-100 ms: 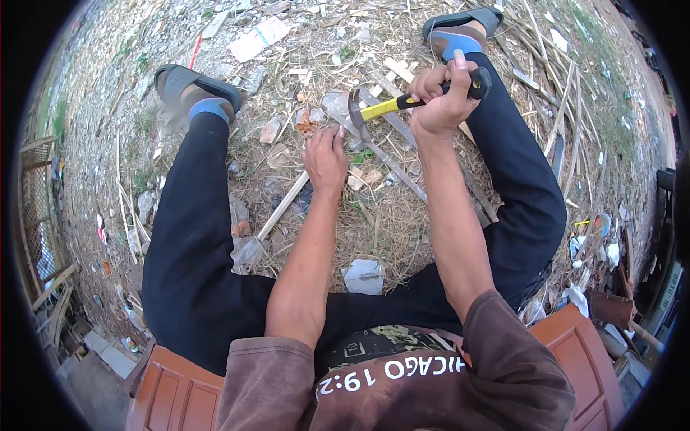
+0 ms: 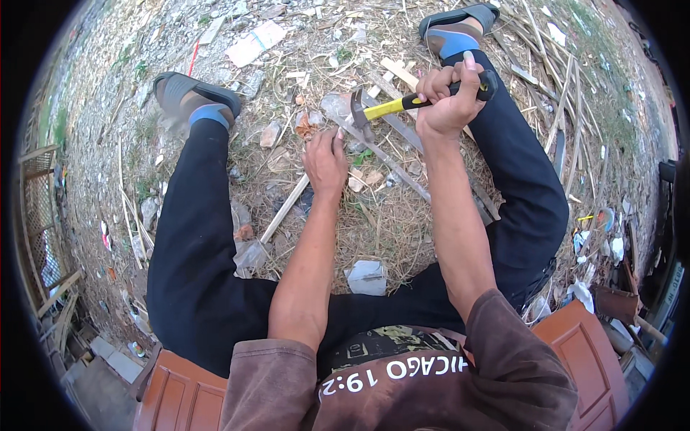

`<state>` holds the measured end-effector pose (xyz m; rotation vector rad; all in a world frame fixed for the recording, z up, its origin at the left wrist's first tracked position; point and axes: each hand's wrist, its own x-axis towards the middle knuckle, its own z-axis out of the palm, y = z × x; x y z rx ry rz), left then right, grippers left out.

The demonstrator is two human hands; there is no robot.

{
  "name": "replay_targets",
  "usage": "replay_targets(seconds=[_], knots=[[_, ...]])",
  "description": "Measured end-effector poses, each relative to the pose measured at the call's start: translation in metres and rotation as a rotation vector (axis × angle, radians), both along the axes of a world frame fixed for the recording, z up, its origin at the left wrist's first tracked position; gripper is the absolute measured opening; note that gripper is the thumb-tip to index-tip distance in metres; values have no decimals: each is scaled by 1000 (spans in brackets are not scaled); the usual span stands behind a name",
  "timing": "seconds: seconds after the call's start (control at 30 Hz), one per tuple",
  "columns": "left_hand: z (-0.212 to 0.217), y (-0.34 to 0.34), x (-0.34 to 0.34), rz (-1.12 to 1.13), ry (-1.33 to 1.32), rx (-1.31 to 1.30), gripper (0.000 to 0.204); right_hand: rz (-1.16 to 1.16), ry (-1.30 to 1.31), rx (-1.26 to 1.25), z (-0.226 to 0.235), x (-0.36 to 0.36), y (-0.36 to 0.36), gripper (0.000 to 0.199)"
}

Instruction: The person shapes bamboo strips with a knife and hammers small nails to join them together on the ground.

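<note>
My right hand (image 2: 453, 95) is wrapped round the black grip of a claw hammer (image 2: 383, 109) with a yellow shaft, its thumb lying along the handle. The grey hammer head hangs just beyond the fingertips of my left hand (image 2: 327, 159). That left hand is low over the ground with its fingers curled and pressed together; what they hold, if anything, is hidden. A pale wooden strip (image 2: 284, 208) runs up to the left wrist, where its far end disappears from sight. Beside the left fingers, a long grey flat strip (image 2: 392, 165) slants under the hammer head.
My legs are spread on either side, feet in grey sandals (image 2: 205, 93). Stones, dry grass and wood scraps litter the ground. A whitish block (image 2: 366, 277) lies between my thighs. Long wooden slats (image 2: 564, 108) lie at the right. I sit on a reddish-brown panelled seat (image 2: 183, 391).
The hammer and my right hand have shifted very slightly to the right. My left hand stays in nearly the same place, and the whole view has moved a little.
</note>
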<state>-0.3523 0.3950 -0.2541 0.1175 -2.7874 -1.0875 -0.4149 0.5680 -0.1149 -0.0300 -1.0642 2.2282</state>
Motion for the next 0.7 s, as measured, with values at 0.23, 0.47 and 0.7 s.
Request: replay_targets(seconds=[0.23,0.47,0.7], knots=[[41,32,-20,229,-428,-73,46,4,-85,104,47,12,56,37],[46,18,-41,280,-317,469,35,28,-2,149,75,46,87,39],[200,10,-94,113,43,1035,34,-21,92,16,107,79,118,38]])
